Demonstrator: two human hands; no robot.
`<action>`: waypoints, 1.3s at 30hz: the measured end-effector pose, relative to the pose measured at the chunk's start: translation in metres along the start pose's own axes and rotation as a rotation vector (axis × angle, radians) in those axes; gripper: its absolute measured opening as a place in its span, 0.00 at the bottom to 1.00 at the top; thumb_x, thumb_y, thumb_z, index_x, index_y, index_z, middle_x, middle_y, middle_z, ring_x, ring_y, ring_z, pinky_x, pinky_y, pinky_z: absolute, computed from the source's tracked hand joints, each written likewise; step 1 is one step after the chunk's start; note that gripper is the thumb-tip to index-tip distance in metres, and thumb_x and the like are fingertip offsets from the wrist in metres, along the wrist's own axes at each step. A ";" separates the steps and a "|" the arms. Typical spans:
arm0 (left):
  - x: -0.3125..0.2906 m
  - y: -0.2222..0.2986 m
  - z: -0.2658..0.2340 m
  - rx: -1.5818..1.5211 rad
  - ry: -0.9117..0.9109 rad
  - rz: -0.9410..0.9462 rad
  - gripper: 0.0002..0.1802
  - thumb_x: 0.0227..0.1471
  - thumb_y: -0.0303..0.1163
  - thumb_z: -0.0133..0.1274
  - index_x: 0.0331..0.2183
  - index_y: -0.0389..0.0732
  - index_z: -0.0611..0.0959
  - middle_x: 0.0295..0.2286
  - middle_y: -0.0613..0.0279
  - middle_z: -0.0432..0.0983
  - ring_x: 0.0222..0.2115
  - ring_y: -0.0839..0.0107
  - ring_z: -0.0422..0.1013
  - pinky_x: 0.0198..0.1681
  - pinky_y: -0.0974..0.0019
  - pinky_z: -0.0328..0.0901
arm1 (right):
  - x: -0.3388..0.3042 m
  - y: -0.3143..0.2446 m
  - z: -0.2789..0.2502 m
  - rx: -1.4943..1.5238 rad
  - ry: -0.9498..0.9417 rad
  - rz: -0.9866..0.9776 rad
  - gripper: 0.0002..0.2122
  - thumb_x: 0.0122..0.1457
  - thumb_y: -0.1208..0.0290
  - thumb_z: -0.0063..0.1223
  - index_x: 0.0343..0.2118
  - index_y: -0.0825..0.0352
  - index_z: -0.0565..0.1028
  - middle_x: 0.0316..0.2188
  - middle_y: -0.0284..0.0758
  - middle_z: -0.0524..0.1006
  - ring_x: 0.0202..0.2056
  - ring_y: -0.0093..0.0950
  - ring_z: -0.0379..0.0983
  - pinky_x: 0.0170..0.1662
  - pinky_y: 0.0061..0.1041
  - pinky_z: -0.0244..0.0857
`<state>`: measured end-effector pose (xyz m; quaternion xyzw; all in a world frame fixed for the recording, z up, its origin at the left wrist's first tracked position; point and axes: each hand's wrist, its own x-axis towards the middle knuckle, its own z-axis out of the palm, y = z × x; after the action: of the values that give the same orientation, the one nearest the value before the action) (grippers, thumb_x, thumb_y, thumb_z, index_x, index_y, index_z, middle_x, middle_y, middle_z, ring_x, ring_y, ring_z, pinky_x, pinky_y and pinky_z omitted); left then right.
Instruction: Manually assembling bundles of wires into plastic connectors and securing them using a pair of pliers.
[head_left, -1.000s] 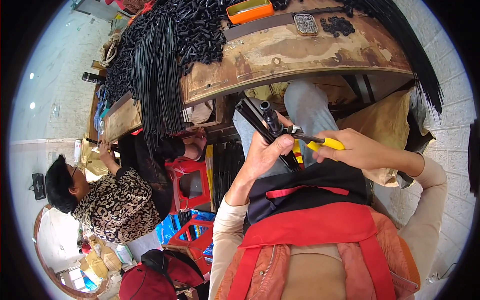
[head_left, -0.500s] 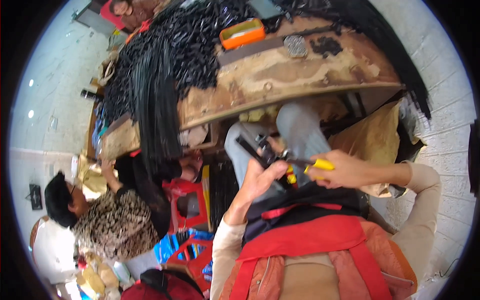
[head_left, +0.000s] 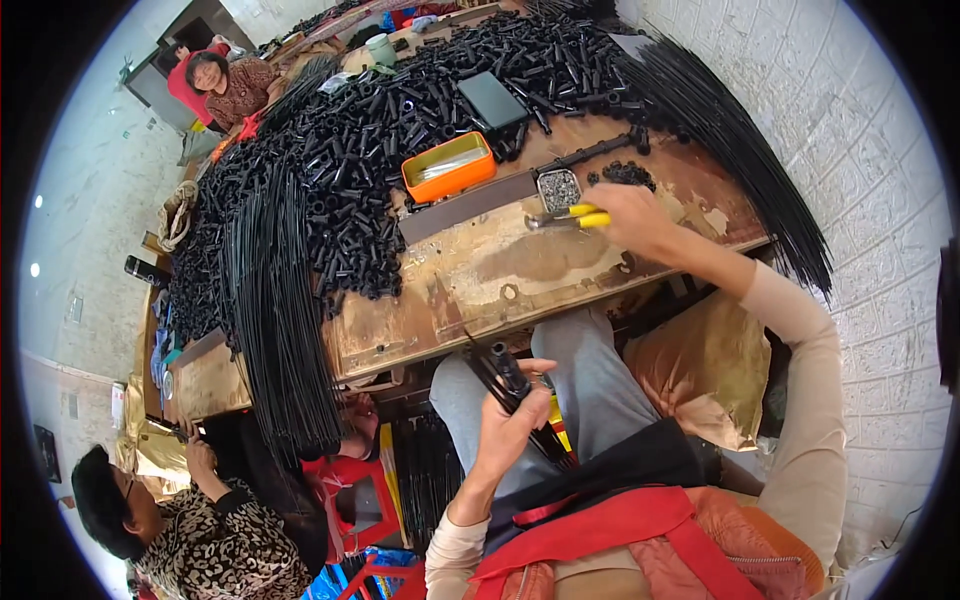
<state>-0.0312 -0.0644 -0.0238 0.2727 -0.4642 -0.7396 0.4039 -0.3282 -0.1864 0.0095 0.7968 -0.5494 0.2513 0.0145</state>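
Above my lap, my left hand [head_left: 508, 432] is wrapped round a black plastic tube fitting [head_left: 510, 368] together with several thin black rods [head_left: 480, 365]. The tube's open end points up and away from me. My right hand [head_left: 640, 222] is out over the worktable, closed on pliers with yellow handles [head_left: 592, 218]. Their metal jaws point left, just in front of a small square dish [head_left: 560, 205] of tiny metal parts. Small black rings [head_left: 628, 175] lie in a heap behind my right hand.
A heap of black tube fittings [head_left: 360, 150] covers the wooden table's [head_left: 480, 270] far side. Long black rod bundles hang off its left [head_left: 270, 320] and right [head_left: 740, 150]. An orange box [head_left: 450, 185] and a dark flat slab [head_left: 492, 100] stand behind. Co-workers sit left [head_left: 220, 530] and far left [head_left: 235, 90].
My right hand has carried the pliers from beside my left hand in my lap out over the table to the dish. My left hand still holds the fitting and rods. The view has tilted up.
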 end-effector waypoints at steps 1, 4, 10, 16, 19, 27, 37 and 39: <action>0.003 0.001 0.002 -0.005 0.000 -0.015 0.15 0.59 0.27 0.48 0.46 0.30 0.71 0.19 0.70 0.60 0.18 0.81 0.56 0.21 0.74 0.54 | 0.009 0.010 0.005 -0.007 0.004 -0.003 0.06 0.49 0.75 0.53 0.31 0.66 0.75 0.28 0.38 0.76 0.34 0.39 0.75 0.34 0.36 0.68; 0.002 0.004 -0.001 -0.071 0.015 -0.079 0.16 0.58 0.28 0.51 0.47 0.32 0.73 0.19 0.74 0.61 0.19 0.84 0.56 0.23 0.76 0.53 | 0.030 0.031 0.030 -0.232 -0.053 -0.056 0.04 0.48 0.75 0.51 0.28 0.66 0.74 0.27 0.38 0.76 0.32 0.40 0.74 0.32 0.38 0.67; -0.007 -0.004 -0.002 0.029 0.065 -0.085 0.11 0.59 0.29 0.50 0.43 0.34 0.74 0.20 0.73 0.64 0.19 0.84 0.58 0.22 0.77 0.55 | 0.034 0.040 0.040 -0.299 -0.033 -0.136 0.05 0.44 0.74 0.51 0.25 0.65 0.75 0.25 0.41 0.76 0.31 0.42 0.74 0.32 0.42 0.66; -0.019 -0.005 0.004 0.045 0.038 -0.041 0.11 0.60 0.31 0.49 0.42 0.36 0.74 0.18 0.74 0.61 0.19 0.85 0.57 0.23 0.76 0.54 | 0.043 0.011 0.021 -0.043 -0.114 0.204 0.10 0.50 0.64 0.54 0.30 0.65 0.78 0.31 0.46 0.78 0.37 0.47 0.74 0.39 0.44 0.67; -0.024 -0.001 0.000 0.024 0.041 -0.002 0.11 0.61 0.32 0.48 0.42 0.36 0.74 0.18 0.74 0.60 0.19 0.84 0.57 0.23 0.76 0.54 | 0.056 0.001 0.012 0.028 -0.142 0.268 0.11 0.47 0.64 0.56 0.33 0.64 0.79 0.31 0.45 0.78 0.37 0.45 0.74 0.41 0.42 0.67; -0.040 0.004 0.005 0.086 -0.024 0.089 0.12 0.62 0.33 0.46 0.44 0.35 0.72 0.19 0.73 0.59 0.19 0.82 0.58 0.24 0.74 0.57 | 0.062 0.008 0.026 0.636 -0.054 0.450 0.10 0.49 0.69 0.59 0.31 0.69 0.76 0.23 0.38 0.77 0.23 0.34 0.74 0.28 0.31 0.67; -0.057 -0.012 0.001 0.197 0.206 0.100 0.12 0.62 0.39 0.46 0.31 0.40 0.74 0.17 0.70 0.64 0.17 0.80 0.60 0.21 0.72 0.56 | -0.087 -0.168 0.006 1.825 -0.402 0.605 0.08 0.58 0.69 0.56 0.36 0.66 0.72 0.23 0.34 0.72 0.22 0.26 0.70 0.27 0.26 0.65; -0.058 -0.008 -0.001 0.234 0.130 0.232 0.24 0.62 0.48 0.44 0.46 0.35 0.71 0.19 0.70 0.65 0.19 0.80 0.62 0.22 0.73 0.58 | -0.095 -0.182 0.008 1.749 -0.384 0.478 0.08 0.59 0.67 0.54 0.34 0.66 0.73 0.23 0.33 0.73 0.23 0.24 0.70 0.28 0.23 0.63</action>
<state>-0.0025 -0.0139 -0.0300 0.3095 -0.5483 -0.6100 0.4810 -0.1907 -0.0341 0.0087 0.4177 -0.3068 0.4364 -0.7355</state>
